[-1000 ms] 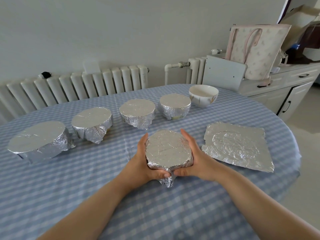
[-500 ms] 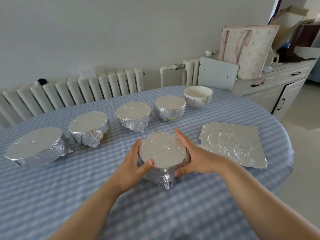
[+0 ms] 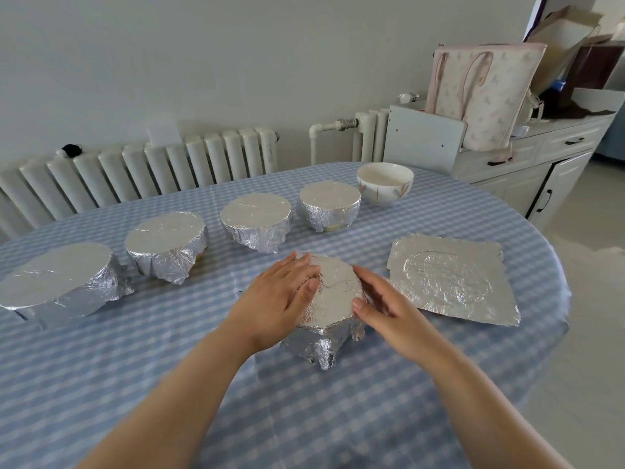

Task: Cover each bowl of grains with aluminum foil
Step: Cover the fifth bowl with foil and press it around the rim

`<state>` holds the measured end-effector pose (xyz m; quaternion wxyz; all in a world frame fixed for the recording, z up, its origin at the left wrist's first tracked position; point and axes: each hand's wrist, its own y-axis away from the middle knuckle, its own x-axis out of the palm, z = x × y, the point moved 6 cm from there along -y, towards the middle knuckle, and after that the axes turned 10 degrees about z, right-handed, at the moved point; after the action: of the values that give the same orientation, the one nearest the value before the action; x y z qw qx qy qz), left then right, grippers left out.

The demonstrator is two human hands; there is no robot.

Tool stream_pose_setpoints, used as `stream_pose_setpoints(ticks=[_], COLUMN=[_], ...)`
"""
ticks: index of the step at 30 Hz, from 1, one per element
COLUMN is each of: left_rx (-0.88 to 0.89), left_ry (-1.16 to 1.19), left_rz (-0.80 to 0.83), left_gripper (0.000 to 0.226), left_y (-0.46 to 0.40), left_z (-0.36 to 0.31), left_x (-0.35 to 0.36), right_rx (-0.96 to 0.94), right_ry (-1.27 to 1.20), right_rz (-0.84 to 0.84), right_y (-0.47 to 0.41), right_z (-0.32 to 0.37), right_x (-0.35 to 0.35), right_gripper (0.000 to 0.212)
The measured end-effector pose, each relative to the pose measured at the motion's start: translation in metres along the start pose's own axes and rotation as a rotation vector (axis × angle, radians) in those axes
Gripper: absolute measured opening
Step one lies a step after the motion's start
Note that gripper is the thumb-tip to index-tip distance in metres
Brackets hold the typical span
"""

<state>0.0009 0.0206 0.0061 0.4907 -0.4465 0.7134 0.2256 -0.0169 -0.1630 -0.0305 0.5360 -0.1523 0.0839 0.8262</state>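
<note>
A foil-wrapped bowl (image 3: 333,299) stands in the middle of the table, its foil crumpled down the sides. My left hand (image 3: 277,299) lies flat over its left rim with straight fingers. At its right side is my right hand (image 3: 382,306), fingers extended along the foil. Behind, a row of several foil-covered bowls runs from a large one (image 3: 57,279) at far left, past two more (image 3: 165,242) (image 3: 257,221), to the right-most one (image 3: 329,204). An uncovered white bowl (image 3: 385,182) stands at the row's right end. A loose creased foil sheet (image 3: 449,279) lies flat at right.
The round table has a blue checked cloth (image 3: 169,367). A white radiator (image 3: 142,170) runs along the wall behind. At right are a white cabinet (image 3: 541,164) with a patterned tote bag (image 3: 483,93) on top.
Both hands have let go of the sides of the wrapped bowl. My left hand has moved up onto its top and the right one has opened beside it.
</note>
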Motion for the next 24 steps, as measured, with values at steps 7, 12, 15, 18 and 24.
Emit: stream_pose_setpoints(ticks=[7,12,15,18,24], left_rx=[0.003,0.01,0.017,0.02,0.019], left_ry=[0.03,0.002,-0.02,-0.027,-0.037], left_rz=[-0.056,-0.071,-0.071,-0.078,-0.076], left_gripper=[0.071,0.069,0.07,0.068,0.068], left_y=[0.003,0.002,0.002,0.002,0.003], left_z=[0.002,0.001,-0.001,-0.002,-0.003], left_x=[0.002,0.002,0.002,0.002,0.001], right_rx=[-0.02,-0.051,-0.062,-0.063,-0.087], right_ry=[-0.042,-0.109,-0.158,-0.168,-0.05], right_rz=[0.044,-0.035,-0.175,-0.309,-0.357], right_y=[0.004,0.004,0.007,0.012,0.023], right_z=[-0.004,-0.009,-0.014,-0.017,-0.012], right_x=[-0.001,0.001,-0.002,-0.002,0.007], right_gripper=[0.072,0.071,0.056,0.034,0.025])
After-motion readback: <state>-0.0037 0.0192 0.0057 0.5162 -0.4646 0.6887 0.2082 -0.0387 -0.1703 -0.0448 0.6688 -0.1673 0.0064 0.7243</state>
